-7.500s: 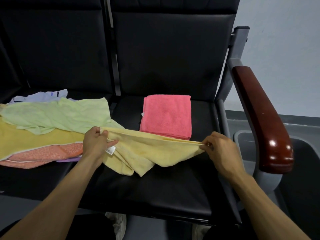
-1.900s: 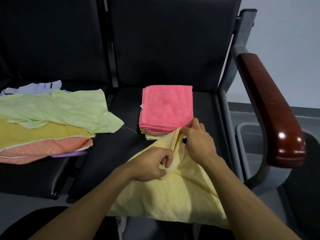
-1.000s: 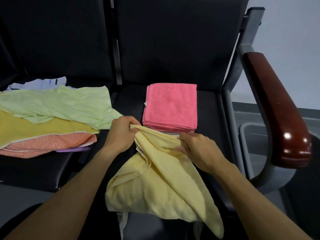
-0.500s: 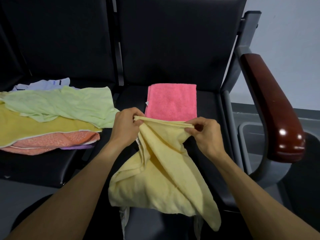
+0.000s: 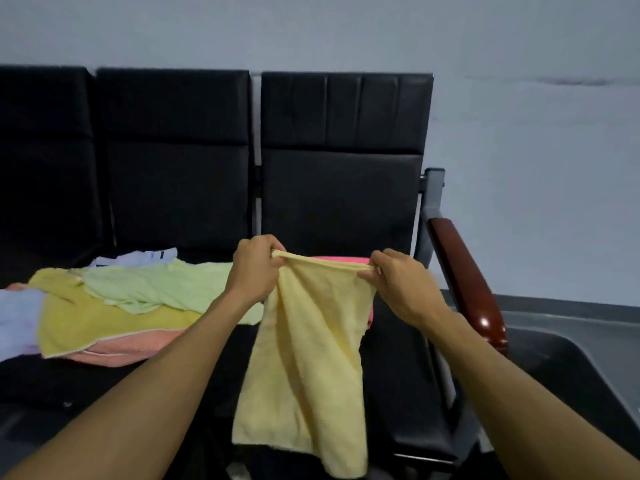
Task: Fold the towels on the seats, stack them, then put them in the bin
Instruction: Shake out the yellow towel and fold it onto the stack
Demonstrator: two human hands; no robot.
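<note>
Pale grey wall behind a row of black padded seats (image 5: 339,202), with a reddish-brown wooden armrest (image 5: 467,289) at the right end. Seen from a head-worn camera looking forward and down along two bare forearms.

Left hand (image 5: 254,268) and right hand (image 5: 398,282) held apart at the same height, each pinched shut on an upper corner of a pale yellow towel (image 5: 311,358). Hanging limp and lengthwise over the front edge of the right-hand seat, doubled over or bunched along its length.

Just behind it, a sliver of a pink folded towel (image 5: 346,260), mostly hidden; impossible to tell how many lie stacked there.

On the seat to the left, a loose pile of unfolded towels (image 5: 114,313): light green on top, mustard yellow, salmon, lilac and white beneath.

Dark grey bin (image 5: 568,368) at lower right, beside the armrest, no towels visible inside.

Judged early to midway: some folding done, several towels left, binning not yet begun.
</note>
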